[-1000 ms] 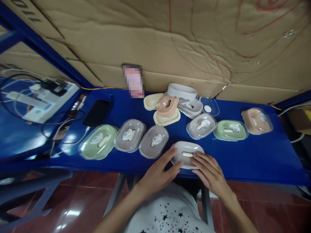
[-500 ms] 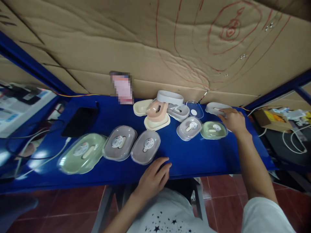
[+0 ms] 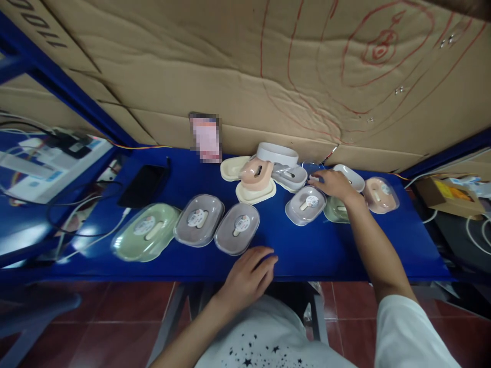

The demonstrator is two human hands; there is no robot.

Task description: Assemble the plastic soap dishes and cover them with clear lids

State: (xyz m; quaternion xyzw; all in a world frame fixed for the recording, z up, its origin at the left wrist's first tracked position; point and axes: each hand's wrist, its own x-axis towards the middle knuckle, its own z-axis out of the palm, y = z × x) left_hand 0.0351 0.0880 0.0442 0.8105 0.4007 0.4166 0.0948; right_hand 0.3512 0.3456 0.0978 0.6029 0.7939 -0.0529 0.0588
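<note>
- I am reaching my right hand [image 3: 333, 183] over the small clear plastic lid [image 3: 312, 167] at the back of the blue table [image 3: 307, 250]; fingers apart, holding nothing yet.
- I should pinch only its thin rim, because the grey dish [image 3: 290, 175] is touching it.
- My left hand [image 3: 249, 276] is resting loose at the front edge.
</note>
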